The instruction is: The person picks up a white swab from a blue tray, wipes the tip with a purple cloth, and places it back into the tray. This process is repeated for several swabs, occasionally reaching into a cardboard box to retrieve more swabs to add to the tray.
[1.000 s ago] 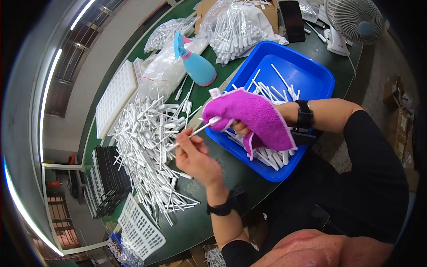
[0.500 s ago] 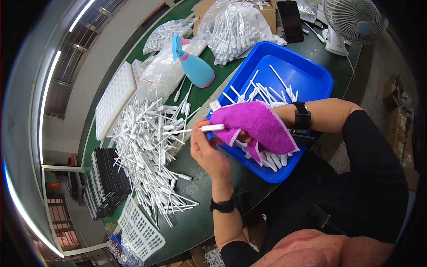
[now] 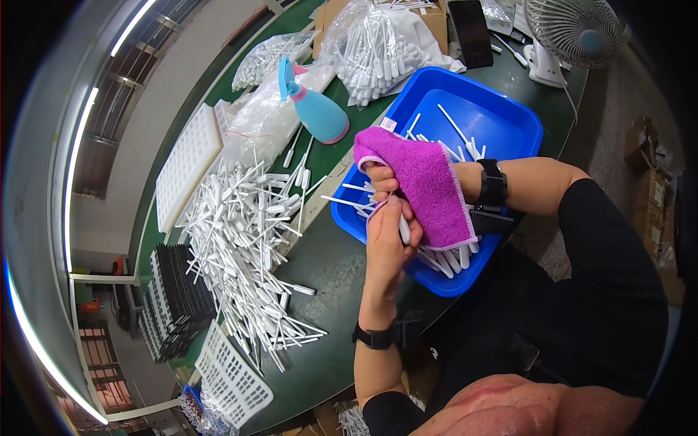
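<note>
Over the near-left part of a blue tray (image 3: 520, 116), my two hands meet. My left hand (image 3: 385, 243) is closed on a white plastic stick (image 3: 404, 229), whose thicker end shows between the fingers. My right hand (image 3: 381, 176) is curled shut in a purple cloth (image 3: 429, 178), which drapes over its back and hangs toward the tray. The stick's thin end is hidden at the right hand and cloth. More white sticks (image 3: 445, 260) lie loose in the tray, partly under the cloth.
Left of the tray spreads a heap of white sticks (image 3: 236, 247). Beyond it stand a blue spray bottle (image 3: 320, 115) and bagged sticks (image 3: 382, 62). Black racks (image 3: 171, 294), a white perforated tray (image 3: 231, 370), a white grid block (image 3: 187, 166), a phone (image 3: 470, 33) and a fan (image 3: 571, 33) are around.
My left hand has moved right, bringing the stick to the cloth. My right hand has turned, its fingers now showing curled below the cloth's edge.
</note>
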{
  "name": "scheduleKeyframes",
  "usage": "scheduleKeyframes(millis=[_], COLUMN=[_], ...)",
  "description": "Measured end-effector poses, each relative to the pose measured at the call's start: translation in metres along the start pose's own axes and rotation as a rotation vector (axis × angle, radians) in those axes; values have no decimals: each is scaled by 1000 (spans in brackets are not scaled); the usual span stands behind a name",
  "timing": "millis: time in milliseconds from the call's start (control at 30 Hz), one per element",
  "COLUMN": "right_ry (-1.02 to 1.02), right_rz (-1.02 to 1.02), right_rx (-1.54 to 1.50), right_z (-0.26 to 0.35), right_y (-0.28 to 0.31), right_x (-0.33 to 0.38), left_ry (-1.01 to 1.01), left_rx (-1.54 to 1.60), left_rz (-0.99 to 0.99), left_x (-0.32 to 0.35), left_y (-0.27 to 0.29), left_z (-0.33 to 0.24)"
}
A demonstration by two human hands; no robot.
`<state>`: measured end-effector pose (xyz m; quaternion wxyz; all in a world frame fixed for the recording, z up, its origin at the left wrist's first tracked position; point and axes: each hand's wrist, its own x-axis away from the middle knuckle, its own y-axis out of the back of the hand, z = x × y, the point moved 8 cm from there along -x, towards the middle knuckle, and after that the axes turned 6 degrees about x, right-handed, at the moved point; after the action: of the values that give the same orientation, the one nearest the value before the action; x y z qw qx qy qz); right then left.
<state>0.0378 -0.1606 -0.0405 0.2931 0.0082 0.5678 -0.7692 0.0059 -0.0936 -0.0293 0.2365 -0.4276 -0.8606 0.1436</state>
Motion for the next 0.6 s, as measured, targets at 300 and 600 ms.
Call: scheduleKeyframes(millis=[300, 600], right_ry=[233, -81], right_rz=[-436, -410], right_rx=[980, 1434], right_z=[52, 75], right_y=[9, -24], right_x=[9, 44], left_ry=[-296, -511], left_rx=[-528, -437], left_rz=[-169, -365], left_x=[24, 47], left_y=[29, 48], left_z=[-45, -91])
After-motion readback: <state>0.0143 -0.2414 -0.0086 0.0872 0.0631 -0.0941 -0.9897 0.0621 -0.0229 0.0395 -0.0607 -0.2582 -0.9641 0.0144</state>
